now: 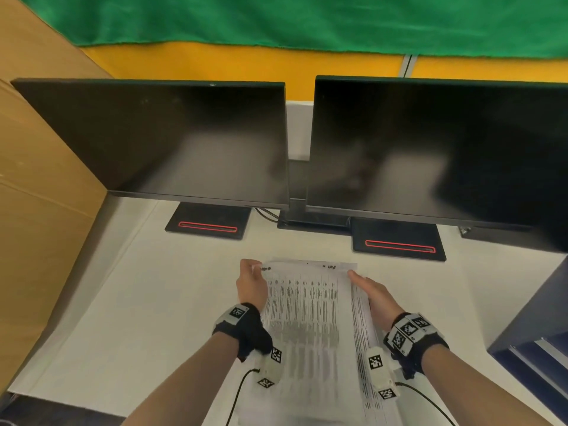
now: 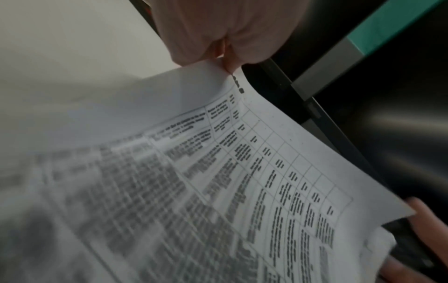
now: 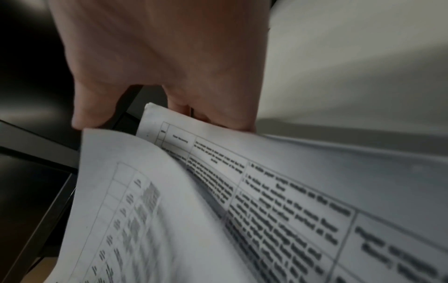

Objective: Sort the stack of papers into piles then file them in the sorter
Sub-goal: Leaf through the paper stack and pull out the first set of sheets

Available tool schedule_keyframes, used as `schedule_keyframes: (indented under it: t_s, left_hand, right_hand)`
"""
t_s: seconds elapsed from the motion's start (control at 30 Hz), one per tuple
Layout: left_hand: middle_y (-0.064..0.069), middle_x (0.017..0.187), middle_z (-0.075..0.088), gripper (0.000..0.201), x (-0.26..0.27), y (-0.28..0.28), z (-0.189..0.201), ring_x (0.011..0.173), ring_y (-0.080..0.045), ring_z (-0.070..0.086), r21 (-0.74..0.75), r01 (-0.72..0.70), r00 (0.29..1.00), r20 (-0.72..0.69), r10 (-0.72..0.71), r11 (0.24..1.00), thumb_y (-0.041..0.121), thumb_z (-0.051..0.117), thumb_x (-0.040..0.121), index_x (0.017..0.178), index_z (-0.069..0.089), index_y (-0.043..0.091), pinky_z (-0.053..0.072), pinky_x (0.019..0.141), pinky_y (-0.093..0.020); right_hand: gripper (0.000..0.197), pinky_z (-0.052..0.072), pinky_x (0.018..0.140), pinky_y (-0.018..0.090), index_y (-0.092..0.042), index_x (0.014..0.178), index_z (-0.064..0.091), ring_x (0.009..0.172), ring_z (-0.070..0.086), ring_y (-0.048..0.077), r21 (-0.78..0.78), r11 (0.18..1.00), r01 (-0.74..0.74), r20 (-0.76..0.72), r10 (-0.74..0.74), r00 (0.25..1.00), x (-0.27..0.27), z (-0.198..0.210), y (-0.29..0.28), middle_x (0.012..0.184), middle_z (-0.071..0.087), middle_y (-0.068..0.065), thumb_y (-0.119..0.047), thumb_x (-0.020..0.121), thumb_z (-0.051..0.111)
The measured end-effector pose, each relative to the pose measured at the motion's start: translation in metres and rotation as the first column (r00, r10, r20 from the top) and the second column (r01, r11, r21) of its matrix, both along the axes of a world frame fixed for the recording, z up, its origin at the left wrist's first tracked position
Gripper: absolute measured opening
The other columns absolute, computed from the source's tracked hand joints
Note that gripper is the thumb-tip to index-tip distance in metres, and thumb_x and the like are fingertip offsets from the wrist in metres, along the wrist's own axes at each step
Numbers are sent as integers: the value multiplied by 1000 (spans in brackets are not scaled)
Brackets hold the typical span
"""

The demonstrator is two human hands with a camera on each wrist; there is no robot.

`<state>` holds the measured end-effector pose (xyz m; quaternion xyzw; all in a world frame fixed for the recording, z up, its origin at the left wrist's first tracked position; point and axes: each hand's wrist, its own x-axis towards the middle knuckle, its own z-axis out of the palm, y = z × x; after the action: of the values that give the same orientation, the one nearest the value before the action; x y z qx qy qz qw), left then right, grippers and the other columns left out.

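Note:
A stack of printed papers (image 1: pixel 310 327) lies on the white table (image 1: pixel 147 318) in front of me. My left hand (image 1: pixel 252 269) pinches the far left corner of the top sheet (image 2: pixel 266 172) and holds it bowed up off the pile. My right hand (image 1: pixel 358 279) lies along the stack's right edge with its fingers straight. In the right wrist view those fingers (image 3: pixel 225 114) touch the far corner of the sheet underneath (image 3: pixel 303 181), and the thumb (image 3: pixel 84 114) sits by the lifted sheet's corner (image 3: pixel 126 191). A dark blue sorter (image 1: pixel 528 330) stands at the right edge.
Two dark monitors (image 1: pixel 172 139) (image 1: pixel 436 149) stand side by side behind the papers, on black bases with red lines (image 1: pixel 209 226) (image 1: pixel 399 244). A cardboard wall (image 1: pixel 40 179) closes off the left side. Cables trail from both wrists at the table's near edge.

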<state>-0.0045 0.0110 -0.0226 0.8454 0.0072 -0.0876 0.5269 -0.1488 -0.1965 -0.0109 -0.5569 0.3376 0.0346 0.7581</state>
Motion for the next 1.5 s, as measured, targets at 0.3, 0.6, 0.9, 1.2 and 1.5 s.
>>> schedule_keyframes:
  t_s: [0.3, 0.6, 0.9, 1.2, 1.5]
  left_hand:
    - [-3, 95, 61, 9, -14, 7, -23, 86, -24, 58, 51, 359, 932, -69, -356, 932, 14, 48, 93, 86, 54, 18, 45, 77, -35]
    - [-11, 106, 55, 27, 37, -1, 1, 97, -21, 51, 221, 364, 919, 75, -388, 905, 5, 39, 94, 94, 64, 14, 40, 94, -32]
    - [-4, 120, 51, 35, 51, -12, 1, 113, -25, 48, 604, 652, 684, -207, -699, 459, 30, 58, 85, 119, 54, 25, 40, 97, -45]
    - [-5, 97, 69, 13, 24, -18, 8, 88, -17, 58, 343, 753, 597, 3, -802, 562, 17, 62, 87, 89, 74, 13, 46, 85, -29]
    - [-7, 95, 65, 25, 32, -19, 15, 85, -25, 61, 433, 587, 763, -10, -647, 684, 22, 46, 95, 115, 60, 18, 48, 80, -30]
  right_hand:
    - [22, 57, 71, 37, -5, 102, 66, 81, 71, 30, -80, 997, 16, -9, -16, 1000, 0, -8, -1, 94, 72, 18, -4, 80, 68]
    - [16, 50, 80, 35, -7, 74, 72, 85, 65, 27, -204, 972, -118, -43, 111, 993, -9, -14, -11, 77, 71, 8, 9, 73, 69]
    - [22, 45, 88, 35, -12, 70, 71, 89, 62, 25, -220, 969, -113, -8, 114, 993, -6, -12, -4, 79, 69, 5, 8, 74, 66]
    - [9, 39, 97, 36, -2, 84, 70, 100, 53, 22, -364, 931, 0, 16, 6, 1000, -4, -19, 6, 108, 53, 9, 2, 77, 65]
    - [20, 38, 105, 43, -15, 75, 74, 103, 60, 26, -373, 928, 14, 50, 5, 999, -9, -15, 7, 89, 71, 2, 3, 77, 67]
